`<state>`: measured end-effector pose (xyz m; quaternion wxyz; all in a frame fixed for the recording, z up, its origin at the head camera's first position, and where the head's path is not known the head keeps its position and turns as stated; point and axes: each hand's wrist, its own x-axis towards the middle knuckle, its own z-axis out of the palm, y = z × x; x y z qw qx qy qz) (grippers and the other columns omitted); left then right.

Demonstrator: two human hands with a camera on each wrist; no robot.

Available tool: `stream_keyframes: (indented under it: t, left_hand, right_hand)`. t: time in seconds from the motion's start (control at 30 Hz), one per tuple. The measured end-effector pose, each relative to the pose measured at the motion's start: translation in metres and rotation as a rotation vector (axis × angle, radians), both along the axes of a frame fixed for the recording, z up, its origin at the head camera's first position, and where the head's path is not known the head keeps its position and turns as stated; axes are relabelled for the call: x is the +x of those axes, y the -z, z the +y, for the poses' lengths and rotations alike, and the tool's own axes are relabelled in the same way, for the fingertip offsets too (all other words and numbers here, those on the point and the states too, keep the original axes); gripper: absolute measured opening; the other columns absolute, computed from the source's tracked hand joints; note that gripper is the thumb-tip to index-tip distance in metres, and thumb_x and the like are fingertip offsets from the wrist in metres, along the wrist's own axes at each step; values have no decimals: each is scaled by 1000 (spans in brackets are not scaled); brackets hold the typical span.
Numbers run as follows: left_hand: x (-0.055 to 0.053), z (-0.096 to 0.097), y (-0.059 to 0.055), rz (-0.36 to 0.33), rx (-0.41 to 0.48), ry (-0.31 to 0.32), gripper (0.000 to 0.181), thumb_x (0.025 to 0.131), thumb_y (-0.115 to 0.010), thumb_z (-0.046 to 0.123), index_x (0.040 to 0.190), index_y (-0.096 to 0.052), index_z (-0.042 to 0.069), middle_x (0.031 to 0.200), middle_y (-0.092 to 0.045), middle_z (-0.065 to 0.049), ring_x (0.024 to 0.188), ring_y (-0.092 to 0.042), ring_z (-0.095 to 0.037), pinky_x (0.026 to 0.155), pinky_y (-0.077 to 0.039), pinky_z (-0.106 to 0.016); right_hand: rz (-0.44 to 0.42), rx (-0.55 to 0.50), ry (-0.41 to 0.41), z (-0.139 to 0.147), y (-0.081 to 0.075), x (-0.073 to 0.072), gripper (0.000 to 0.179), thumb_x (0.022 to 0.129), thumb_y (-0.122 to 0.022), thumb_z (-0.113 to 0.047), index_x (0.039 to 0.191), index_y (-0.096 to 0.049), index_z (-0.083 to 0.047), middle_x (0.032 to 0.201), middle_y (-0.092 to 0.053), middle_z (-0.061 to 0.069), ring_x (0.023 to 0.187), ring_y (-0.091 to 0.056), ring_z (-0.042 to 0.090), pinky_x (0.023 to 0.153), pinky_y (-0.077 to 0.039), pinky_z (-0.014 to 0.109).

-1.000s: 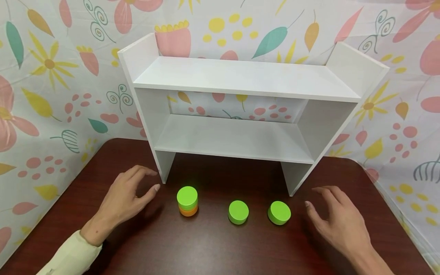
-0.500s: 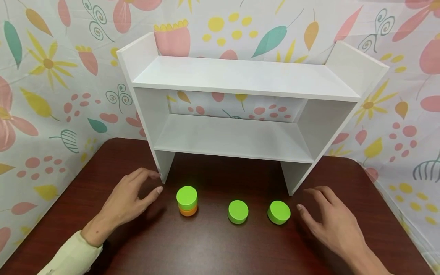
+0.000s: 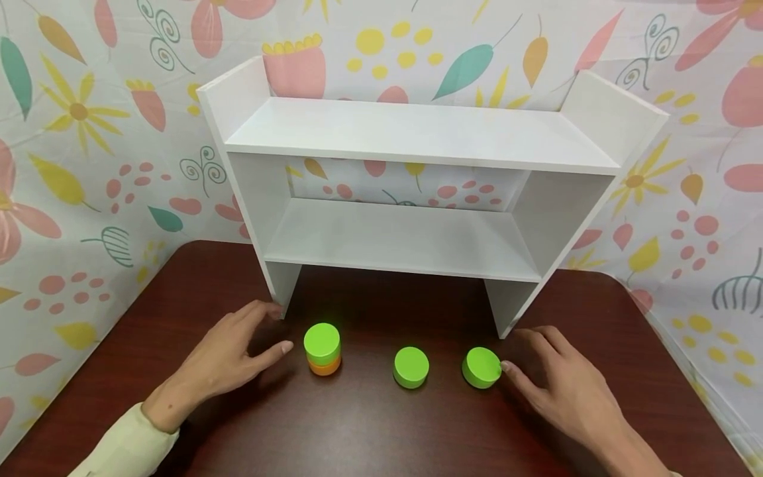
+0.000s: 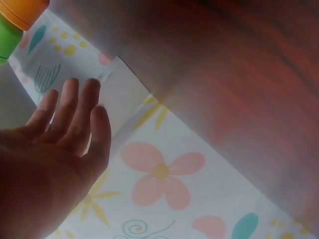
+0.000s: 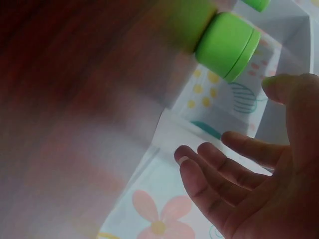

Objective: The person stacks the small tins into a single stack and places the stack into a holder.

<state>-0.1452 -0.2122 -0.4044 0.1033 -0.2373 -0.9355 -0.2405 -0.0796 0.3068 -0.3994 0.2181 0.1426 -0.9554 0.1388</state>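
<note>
Three small round containers stand in a row on the dark wooden table. The left one (image 3: 322,349) has a green top over an orange base; the middle one (image 3: 410,368) and the right one (image 3: 481,368) look all green. My left hand (image 3: 223,348), fingers loosely bent, is left of the green-and-orange container with its thumb pointing at it. Its fingertips overlap the shelf's left leg in the head view. My right hand (image 3: 566,387) is beside the right container, thumb tip right at its edge, fingers spread and holding nothing. The right wrist view shows that green container (image 5: 228,46) beyond the thumb.
A white two-tier shelf unit (image 3: 405,245) stands behind the containers, its side panels resting on the dark table (image 3: 381,430). Behind it and to both sides hangs a white cloth (image 3: 137,212) with a flower and leaf print.
My right hand has moved left until its thumb reaches the right container. My left hand has shifted slightly right toward the green-and-orange container. The containers stay where they were.
</note>
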Motion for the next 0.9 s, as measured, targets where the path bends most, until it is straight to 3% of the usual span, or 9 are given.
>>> stream_keyframes:
  t: [0.2, 0.43, 0.6, 0.9]
  left_hand:
    - [1, 4, -1, -44, -18, 33, 69, 94, -74, 62, 142, -60, 15, 129, -68, 3, 115, -66, -18, 93, -53, -48]
    - [1, 10, 0, -105, -15, 63, 79, 90, -71, 71, 147, -55, 18, 129, -68, 3, 114, -67, -16, 91, -57, -45]
    - [1, 14, 0, -145, -17, 71, 84, 87, -75, 72, 149, -53, 19, 129, -68, 4, 114, -69, -13, 90, -58, -42]
    - [-1, 20, 2, -142, -15, 105, 87, 83, -81, 68, 150, -52, 19, 130, -69, 4, 113, -69, -12, 91, -59, -42]
  right_hand:
    - [-35, -5, -22, -6, 1, 1, 51, 87, -88, -42, 129, -68, -19, 122, -63, -3, 87, -66, 15, 67, -55, 41]
    - [-79, 3, -56, -9, 3, 1, 72, 80, -91, -52, 138, -63, -19, 125, -62, -4, 82, -62, 10, 63, -53, 36]
    - [-120, 9, -75, -12, 3, 1, 78, 81, -89, -58, 143, -60, -20, 122, -63, -7, 85, -65, 7, 64, -52, 33]
    - [-181, 52, -75, -12, 5, -1, 82, 79, -89, -60, 144, -62, -17, 118, -65, -7, 90, -62, 9, 71, -55, 36]
